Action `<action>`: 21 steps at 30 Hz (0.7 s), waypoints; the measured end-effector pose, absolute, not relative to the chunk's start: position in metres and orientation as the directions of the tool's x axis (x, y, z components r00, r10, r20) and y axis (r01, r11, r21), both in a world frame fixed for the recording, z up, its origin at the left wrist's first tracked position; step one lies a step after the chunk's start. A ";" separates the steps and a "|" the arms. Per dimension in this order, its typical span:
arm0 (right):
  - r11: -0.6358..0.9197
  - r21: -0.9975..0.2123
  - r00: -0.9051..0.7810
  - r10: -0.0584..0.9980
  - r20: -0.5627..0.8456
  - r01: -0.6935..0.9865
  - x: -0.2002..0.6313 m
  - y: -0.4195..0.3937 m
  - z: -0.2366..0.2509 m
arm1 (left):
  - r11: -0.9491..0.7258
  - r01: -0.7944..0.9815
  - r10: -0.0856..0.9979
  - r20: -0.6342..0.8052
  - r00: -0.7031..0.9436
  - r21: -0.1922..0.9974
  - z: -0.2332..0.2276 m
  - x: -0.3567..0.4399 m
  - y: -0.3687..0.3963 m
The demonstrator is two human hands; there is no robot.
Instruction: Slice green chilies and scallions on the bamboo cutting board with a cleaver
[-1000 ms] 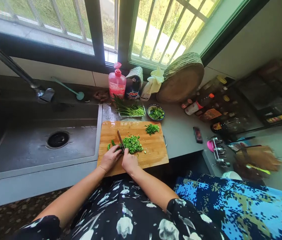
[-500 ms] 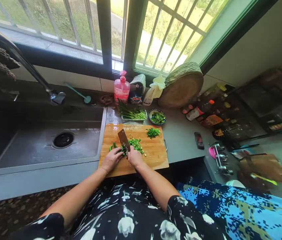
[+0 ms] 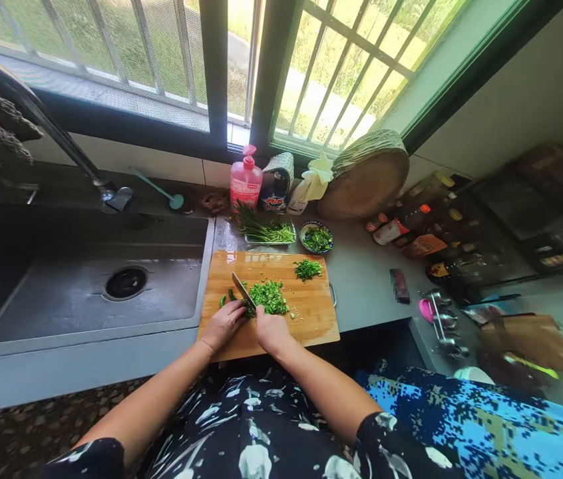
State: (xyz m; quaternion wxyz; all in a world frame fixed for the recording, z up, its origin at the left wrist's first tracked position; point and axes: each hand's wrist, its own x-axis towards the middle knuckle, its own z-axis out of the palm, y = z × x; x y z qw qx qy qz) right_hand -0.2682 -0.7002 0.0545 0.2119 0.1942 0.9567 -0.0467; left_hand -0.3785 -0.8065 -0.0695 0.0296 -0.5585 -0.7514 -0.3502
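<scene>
I see my right hand (image 3: 272, 330) wrapped around the handle of a knife (image 3: 242, 291), whose blade angles up and to the left over the wooden cutting board (image 3: 311, 316). My left hand (image 3: 222, 324) lies flat on the board just beside it, fingers curled down on the whole green peppers (image 3: 226, 297) at the blade's left side; how firmly it presses them I cannot tell. The two hands sit close together, nearly touching at the knuckles. The blade's edge meets a loose heap of chopped green pieces (image 3: 268, 297) spread near the middle of the board, and a smaller pile of chopped greens (image 3: 307, 269) lies apart toward the far right corner. Beyond the board, a tray of long green stalks (image 3: 267, 232) stands next to a small bowl (image 3: 316, 237) holding more chopped greens. A pink soap bottle (image 3: 245, 182) stands by the window behind them, and a round wooden block (image 3: 365, 183) leans against the wall to the right. The steel sink (image 3: 62, 293) lies just left of the board.
</scene>
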 end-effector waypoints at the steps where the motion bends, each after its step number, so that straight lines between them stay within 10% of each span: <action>1: 0.918 -0.002 -0.828 0.357 -0.433 0.397 -0.268 -0.702 0.053 | 0.129 0.861 0.821 0.434 -0.370 0.491 -0.070 -0.379 -0.806; 21: 0.917 -0.039 -0.805 0.327 -0.495 0.397 -0.271 -0.686 0.048 | 0.130 0.816 0.821 0.400 -0.407 0.564 -0.070 -0.379 -0.808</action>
